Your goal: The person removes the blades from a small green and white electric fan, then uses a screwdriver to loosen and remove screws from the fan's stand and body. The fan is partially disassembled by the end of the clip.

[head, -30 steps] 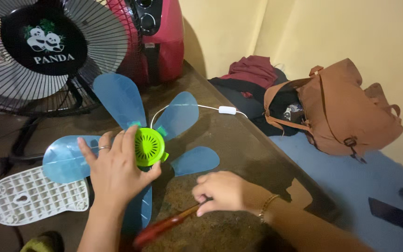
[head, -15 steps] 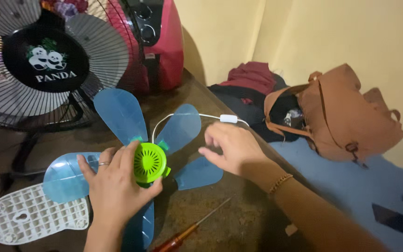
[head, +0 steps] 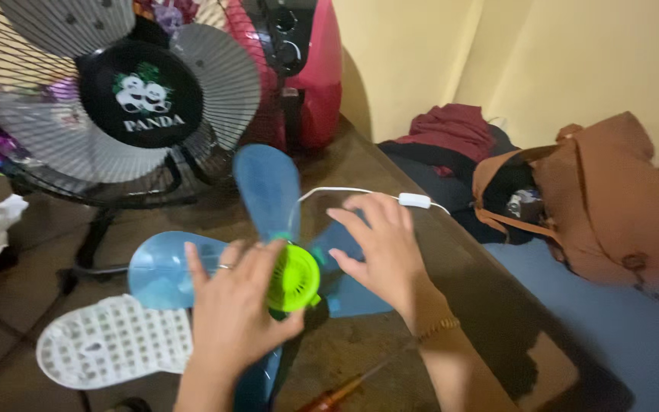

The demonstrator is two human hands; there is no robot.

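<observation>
A blue plastic fan blade (head: 267,183) with a bright green hub (head: 297,278) lies on the dark tabletop (head: 467,282). My left hand (head: 235,317), a ring on one finger, rests on the hub and the blade beside it. My right hand (head: 379,246) lies flat with its fingers spread over the blade's right side, just right of the hub. A screwdriver with a red-brown handle (head: 342,395) lies on the table near my right forearm, held by neither hand.
A standing fan with a black centre cap (head: 146,95) and a red appliance (head: 310,69) stand at the back. A white perforated plate (head: 112,341) lies at the left. A white cord with a switch (head: 413,201) runs behind. A brown backpack (head: 612,206) and clothes (head: 451,130) lie on the blue floor.
My right hand let go of the screwdriver, which now lies on the table, and moved up onto the blade's right side. The view has shifted left.
</observation>
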